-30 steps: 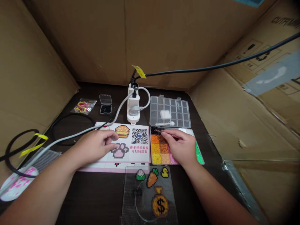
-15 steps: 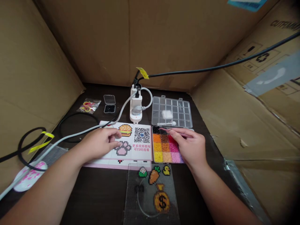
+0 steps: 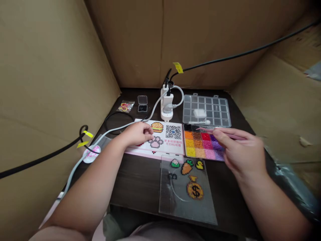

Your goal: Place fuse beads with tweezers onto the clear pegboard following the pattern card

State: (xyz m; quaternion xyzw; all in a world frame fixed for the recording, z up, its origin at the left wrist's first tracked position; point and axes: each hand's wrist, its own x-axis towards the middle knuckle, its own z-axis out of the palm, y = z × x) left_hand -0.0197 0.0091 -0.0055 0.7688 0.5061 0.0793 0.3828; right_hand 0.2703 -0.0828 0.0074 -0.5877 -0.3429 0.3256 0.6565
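Note:
My right hand (image 3: 247, 155) is closed on pink tweezers (image 3: 208, 131). Their tip is over the back row of the bead box (image 3: 204, 158), near the black beads (image 3: 187, 127); whether a bead is in the tip is too small to tell. My left hand (image 3: 139, 134) rests on the pattern sheet (image 3: 162, 150), thumb and fingertips slightly apart and nothing visible in them. A burger and a paw print show beside it. In front lies a clear pegboard (image 3: 175, 206) bearing a carrot (image 3: 187, 167), a duck (image 3: 200, 164), a money bag (image 3: 195, 190) and a partial black outline (image 3: 172, 176).
A white power strip (image 3: 166, 115) with cables stands behind the sheet. The clear box lid (image 3: 223, 117) lies behind the beads. Farther left are a small case (image 3: 142, 107) and a bag of rings (image 3: 125, 106). A grey cable (image 3: 120, 127) crosses the left side. Cardboard walls surround the table.
My view has shifted left and tilted, so the table appears farther right and its front edge shows. The tweezers have moved slightly right over the back compartments. My left hand stays on the sheet.

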